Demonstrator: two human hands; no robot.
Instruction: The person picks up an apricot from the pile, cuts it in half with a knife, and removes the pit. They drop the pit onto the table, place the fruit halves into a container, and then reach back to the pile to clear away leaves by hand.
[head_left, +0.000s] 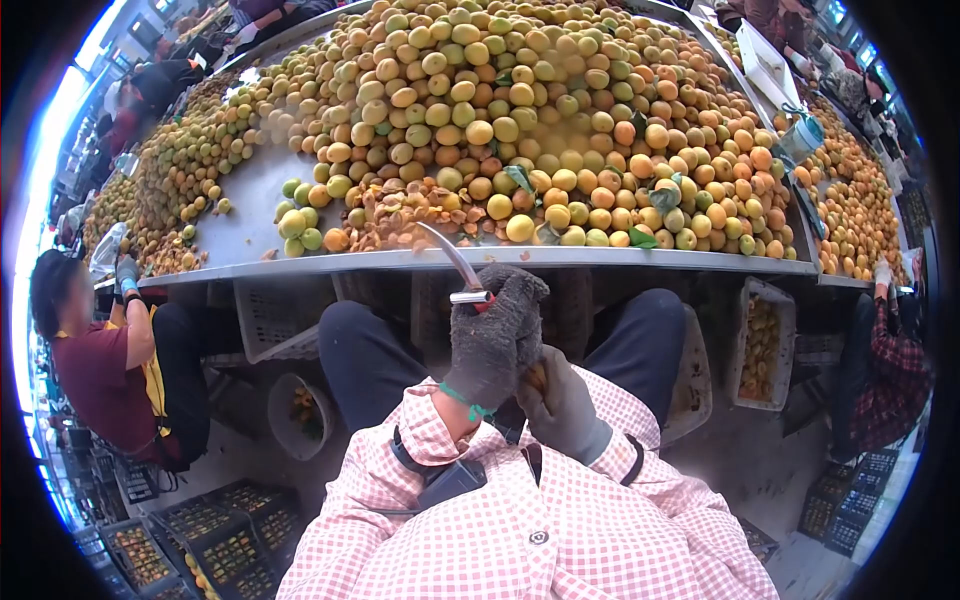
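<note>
My left hand [490,330], in a dark grey knitted glove with a green tie at the wrist, is closed round the red handle of a curved knife [452,252]. Its blade points up and to the left, towards the table's edge. Just right of it and touching it, my right hand [562,405] wears a lighter grey glove and is closed on a small orange-brown fruit piece [537,377], mostly hidden by the fingers. Both hands are in front of my chest. Beyond them, torn fruit pieces [410,208] lie on the metal table [400,262] beside heaped apricots [520,120].
A co-worker [100,350] sits at the left and another person [895,370] at the right. Under the table are a white crate [285,325], a bucket [283,420] and a crate of fruit pieces [760,345]. Black crates [225,545] stand at the lower left.
</note>
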